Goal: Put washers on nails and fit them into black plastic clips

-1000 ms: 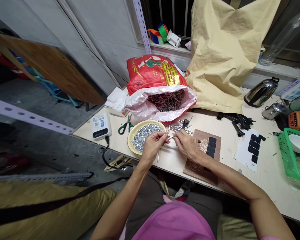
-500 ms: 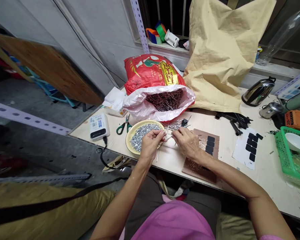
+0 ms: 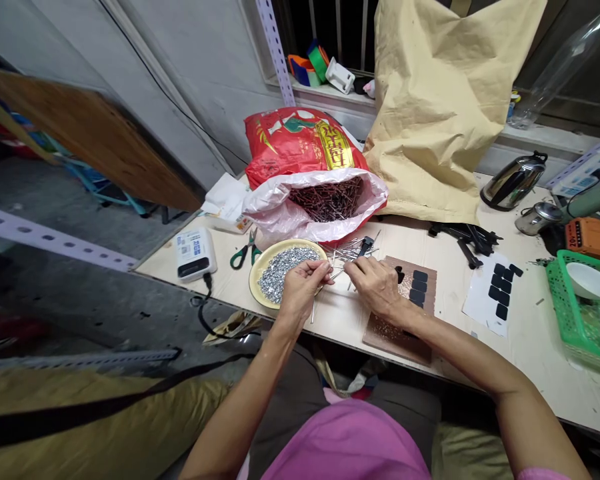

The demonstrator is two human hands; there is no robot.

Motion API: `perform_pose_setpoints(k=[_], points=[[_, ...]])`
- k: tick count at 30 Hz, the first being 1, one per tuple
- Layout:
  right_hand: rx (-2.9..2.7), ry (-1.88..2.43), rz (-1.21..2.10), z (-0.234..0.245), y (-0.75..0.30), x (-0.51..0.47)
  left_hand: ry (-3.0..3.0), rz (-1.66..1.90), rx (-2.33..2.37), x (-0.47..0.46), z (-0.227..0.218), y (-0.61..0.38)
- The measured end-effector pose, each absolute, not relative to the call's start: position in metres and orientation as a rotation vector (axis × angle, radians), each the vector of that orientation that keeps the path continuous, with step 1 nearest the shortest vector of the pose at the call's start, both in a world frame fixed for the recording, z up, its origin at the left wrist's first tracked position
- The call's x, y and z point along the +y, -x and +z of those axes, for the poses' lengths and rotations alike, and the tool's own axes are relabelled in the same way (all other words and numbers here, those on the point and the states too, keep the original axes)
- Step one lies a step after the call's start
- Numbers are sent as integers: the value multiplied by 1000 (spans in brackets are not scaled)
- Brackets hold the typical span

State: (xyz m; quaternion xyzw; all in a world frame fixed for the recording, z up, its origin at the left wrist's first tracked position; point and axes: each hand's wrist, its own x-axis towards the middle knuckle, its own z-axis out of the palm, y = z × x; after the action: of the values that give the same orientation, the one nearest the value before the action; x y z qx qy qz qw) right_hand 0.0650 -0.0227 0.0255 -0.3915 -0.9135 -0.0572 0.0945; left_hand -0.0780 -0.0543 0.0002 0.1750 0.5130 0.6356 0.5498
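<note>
At the near edge of the table (image 3: 520, 360), two hands are held near each other. Left hand (image 3: 300, 287): thumb and forefinger are pressed together; whether anything is pinched there cannot be told. Right hand (image 3: 375, 283): fingers are bent, and a thin metal rod (image 3: 337, 274) is pinched at the tips, its free end directed toward the left fingertips. Dish (image 3: 255, 291), yellow: filled with small silver pieces (image 3: 273, 280), partly covered by the left hand. Board (image 3: 387, 337), brown: overlapped by the right forearm, black pads (image 3: 419, 287) set on it in a column. Sheet (image 3: 473, 310), white: further black pads placed on it, to the right. Basket (image 3: 563, 313), green: a white bowl (image 3: 590, 281) is contained. Scissors (image 3: 240, 257), green-handled: laid left of the dish. Loose rods (image 3: 347, 253): heaped just beyond the hands. Bag (image 3: 300, 143), red: lying open toward the hands, filled with dark brown nail-like pieces (image 3: 327, 199). Sack (image 3: 440, 113), tan: stood behind, against the window side. Kettle (image 3: 515, 181), shiny: placed right of the sack.
</note>
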Motion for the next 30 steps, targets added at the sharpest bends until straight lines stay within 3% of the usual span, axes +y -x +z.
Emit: perform_pose_setpoints(k=[7, 13, 20, 30], points=[[-2700, 1430, 184, 28, -64, -26, -456, 1542, 1227, -56, -1, 76], [-2693, 1203, -99, 26, -64, -28, -381, 1531, 1176, -55, 1, 75], [-2438, 1434, 584, 29, -62, -32, -317, 1520, 1028, -56, 8, 76], [-2358, 1261, 424, 38, -91, -38, -206, 1363, 858, -63, 11, 65]])
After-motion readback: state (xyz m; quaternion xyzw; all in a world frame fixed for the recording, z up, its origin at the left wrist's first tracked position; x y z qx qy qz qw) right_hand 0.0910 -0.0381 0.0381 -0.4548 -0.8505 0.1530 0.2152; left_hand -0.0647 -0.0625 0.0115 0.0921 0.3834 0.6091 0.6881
